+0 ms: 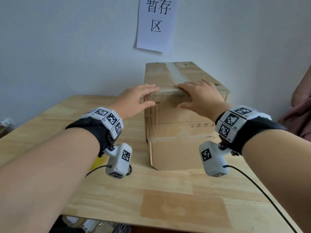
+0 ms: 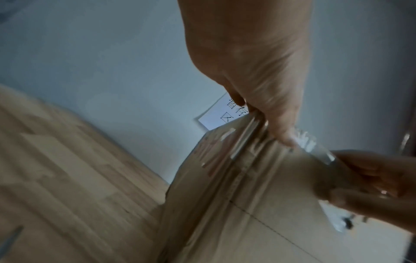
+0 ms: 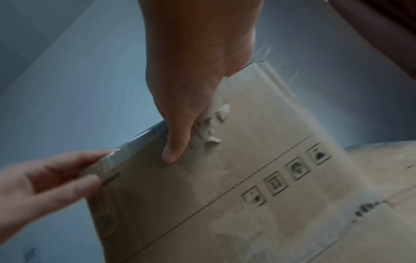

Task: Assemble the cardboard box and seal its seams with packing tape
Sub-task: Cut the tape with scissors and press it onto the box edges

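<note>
A brown cardboard box [image 1: 176,115] stands on the wooden table [image 1: 117,199] against the wall. Clear packing tape [image 1: 175,73] runs along its top and folds over the near top edge. My left hand [image 1: 134,98] lies at the left end of that edge, fingers flat on top and thumb on the front face. At the middle of the same edge my right hand [image 1: 200,96] presses likewise. In the left wrist view my left hand [image 2: 254,67] presses the wrinkled tape [image 2: 247,142]. The right wrist view shows my right hand [image 3: 191,71] with its thumb on the box [image 3: 225,204].
A white paper sign [image 1: 156,22] hangs on the wall behind the box. A lower flap [image 1: 175,155] of the box reaches the table on the near side. Pinkish cloth [image 1: 301,111] shows at the right edge. Wrist-camera cables [image 1: 262,190] trail over the table.
</note>
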Available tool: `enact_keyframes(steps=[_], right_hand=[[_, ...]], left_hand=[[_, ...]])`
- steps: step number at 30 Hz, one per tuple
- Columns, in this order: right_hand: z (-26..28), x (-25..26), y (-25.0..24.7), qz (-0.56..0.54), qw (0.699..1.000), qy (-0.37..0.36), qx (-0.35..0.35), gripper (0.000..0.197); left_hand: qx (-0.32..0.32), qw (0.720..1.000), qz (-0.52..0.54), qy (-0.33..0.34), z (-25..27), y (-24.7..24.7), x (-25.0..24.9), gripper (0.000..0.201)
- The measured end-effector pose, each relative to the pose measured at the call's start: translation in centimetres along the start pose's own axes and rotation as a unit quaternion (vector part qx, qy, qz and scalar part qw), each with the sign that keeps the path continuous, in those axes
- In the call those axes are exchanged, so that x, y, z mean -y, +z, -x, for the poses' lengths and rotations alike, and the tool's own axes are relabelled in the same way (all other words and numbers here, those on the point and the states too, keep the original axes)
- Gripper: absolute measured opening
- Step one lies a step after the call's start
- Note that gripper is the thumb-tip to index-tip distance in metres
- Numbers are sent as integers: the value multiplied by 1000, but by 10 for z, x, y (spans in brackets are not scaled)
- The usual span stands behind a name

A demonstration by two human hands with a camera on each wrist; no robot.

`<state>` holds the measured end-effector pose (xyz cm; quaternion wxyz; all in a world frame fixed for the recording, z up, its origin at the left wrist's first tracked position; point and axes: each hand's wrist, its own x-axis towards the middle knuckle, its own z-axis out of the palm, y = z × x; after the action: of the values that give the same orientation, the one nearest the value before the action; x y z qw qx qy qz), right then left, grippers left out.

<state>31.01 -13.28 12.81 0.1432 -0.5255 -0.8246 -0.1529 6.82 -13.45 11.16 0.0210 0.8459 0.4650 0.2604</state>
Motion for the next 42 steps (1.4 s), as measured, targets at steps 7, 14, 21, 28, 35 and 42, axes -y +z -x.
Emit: enact_keyframes(steps=[7, 14, 21, 28, 35, 42], right_hand=[[9, -9, 2, -16, 999, -15, -41, 64], [16, -14, 10, 8, 969, -125, -212, 21], [17, -11, 18, 17, 961, -141, -239, 20], [13, 0, -2, -61, 989, -16, -131, 43], [3, -4, -4, 21, 999, 10, -40, 48], [10, -1, -2, 42, 999, 12, -32, 58]], left_hand=[[-38, 992, -122, -12, -42, 11, -42, 46], [-68, 980, -175, 58, -38, 23, -31, 56], [-43, 975, -210, 54, -35, 22, -35, 58], [-60, 981, -183, 20, -39, 17, -51, 46], [-79, 978, -189, 31, -35, 21, -50, 39], [-44, 972, -227, 43, -33, 19, -50, 43]])
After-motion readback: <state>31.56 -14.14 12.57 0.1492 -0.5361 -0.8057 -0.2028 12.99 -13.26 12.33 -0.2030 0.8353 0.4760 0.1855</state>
